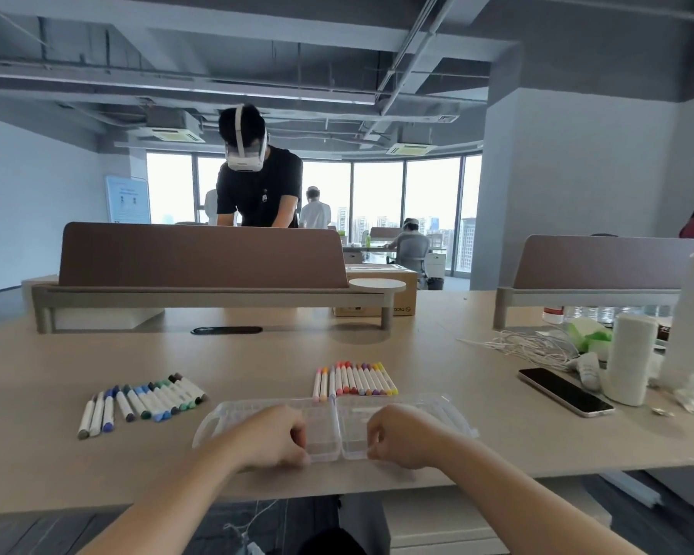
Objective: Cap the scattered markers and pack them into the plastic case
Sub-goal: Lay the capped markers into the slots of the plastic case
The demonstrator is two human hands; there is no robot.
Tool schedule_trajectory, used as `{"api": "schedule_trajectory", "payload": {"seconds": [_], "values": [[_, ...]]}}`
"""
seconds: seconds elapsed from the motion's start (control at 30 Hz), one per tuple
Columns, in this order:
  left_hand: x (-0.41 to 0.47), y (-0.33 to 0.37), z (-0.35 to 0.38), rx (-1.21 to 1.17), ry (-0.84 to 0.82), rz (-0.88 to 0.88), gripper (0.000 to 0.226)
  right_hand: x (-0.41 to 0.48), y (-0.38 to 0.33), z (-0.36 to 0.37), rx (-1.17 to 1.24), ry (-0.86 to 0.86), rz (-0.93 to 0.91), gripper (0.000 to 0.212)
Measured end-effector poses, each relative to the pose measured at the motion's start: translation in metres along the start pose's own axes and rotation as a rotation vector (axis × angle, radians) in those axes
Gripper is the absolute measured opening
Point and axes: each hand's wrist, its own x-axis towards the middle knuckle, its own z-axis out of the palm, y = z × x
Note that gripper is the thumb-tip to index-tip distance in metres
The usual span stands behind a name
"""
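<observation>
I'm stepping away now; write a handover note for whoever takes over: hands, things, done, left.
Left hand and right hand: each grips a half of the case near its middle.
Case: open, flat, empty, at the table's near edge.
Cool markers: row to its left. Warm markers: row behind it. All look capped.
Done: case opened. Left: pack both rows, close case.

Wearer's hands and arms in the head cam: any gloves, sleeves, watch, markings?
The left hand and the right hand are both bare, with no gloves, rings or markings visible. Both forearms are uncovered down to the bottom of the frame. No sleeve, watch or wristband is in view.
</observation>
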Motion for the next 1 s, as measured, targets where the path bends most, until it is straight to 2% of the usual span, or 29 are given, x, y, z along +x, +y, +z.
{"api": "schedule_trajectory", "payload": {"seconds": [0.13, 0.33, 0.5, 0.67, 0.83, 1.0], "values": [[0.002, -0.001, -0.001, -0.002, -0.015, 0.024, 0.014, 0.003, 0.002, -0.003, 0.071, -0.013, -0.026, 0.019], [0.003, -0.005, -0.001, 0.010, -0.039, 0.022, 0.015, 0.004, -0.002, -0.004, 0.115, -0.010, 0.021, 0.030], [0.004, -0.003, -0.007, 0.027, -0.069, 0.025, 0.016, 0.006, -0.004, -0.003, 0.113, -0.001, 0.055, 0.029], [0.020, 0.007, -0.016, -0.007, 0.024, 0.031, 0.014, 0.018, 0.000, -0.007, 0.092, 0.022, 0.095, 0.021], [0.052, 0.021, -0.018, -0.019, 0.138, 0.014, 0.022, 0.044, 0.010, -0.013, 0.136, 0.102, 0.159, 0.026], [0.090, 0.022, -0.015, -0.040, 0.213, 0.016, 0.011, 0.089, 0.021, -0.014, 0.143, 0.175, 0.218, 0.023]]}}
